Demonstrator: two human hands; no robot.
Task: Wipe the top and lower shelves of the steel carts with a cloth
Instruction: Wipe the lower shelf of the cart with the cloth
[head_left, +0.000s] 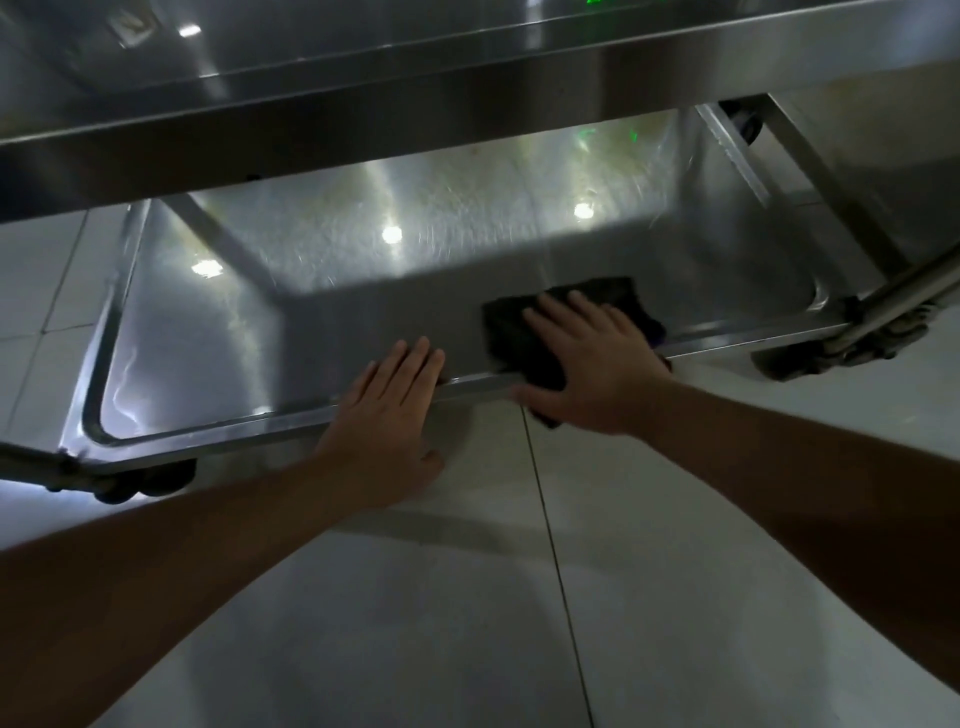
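— Two hands on the lower shelf (363, 291), then?
— Yes. The right hand (587, 364) lies flat, fingers straight, pressing the dark cloth (519, 338) at the shelf's front rim; part of the cloth hangs over the edge.
— And the left hand (387, 410)?
— Fingers straight on the same rim, just beside the cloth, holding nothing.
— Above?
— The top shelf (363, 104). White floor tiles (467, 597) below.

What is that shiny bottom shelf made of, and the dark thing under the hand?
The lower shelf looks like brushed steel: it mirrors the lights. The dark cloth under the right hand seems soft fabric, matte and rumpled.
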